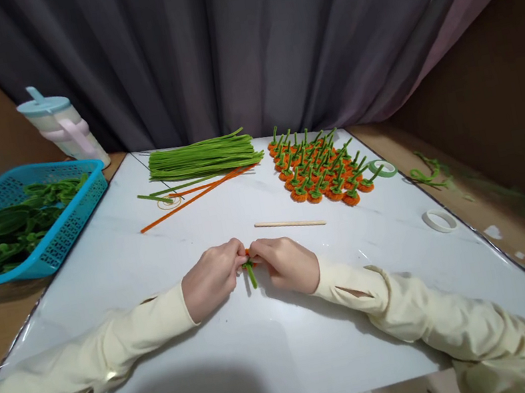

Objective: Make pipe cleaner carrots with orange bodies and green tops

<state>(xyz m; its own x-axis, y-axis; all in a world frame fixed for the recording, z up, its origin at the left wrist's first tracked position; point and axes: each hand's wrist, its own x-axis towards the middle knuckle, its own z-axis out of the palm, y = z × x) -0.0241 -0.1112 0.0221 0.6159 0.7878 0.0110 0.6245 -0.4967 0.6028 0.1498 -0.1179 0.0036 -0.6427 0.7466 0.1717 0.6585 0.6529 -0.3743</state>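
Between my two hands, low over the middle of the table, is a small orange pipe-cleaner piece with a green stem. My left hand pinches it from the left, fingers closed. From the other side my right hand grips it too, fingertips pressed together; they hide most of the orange part. Just beyond the right hand lies a thin wooden stick. Finished-looking orange pieces with green stems stand grouped at the back right. A bundle of green pipe cleaners lies at the back, with loose orange pipe cleaners in front of it.
A blue basket of green fuzzy leaf shapes stands at the left, a lidded tumbler behind it. Rolls of green tape and white tape lie right. Green scraps lie beyond the right edge. A grey curtain hangs behind.
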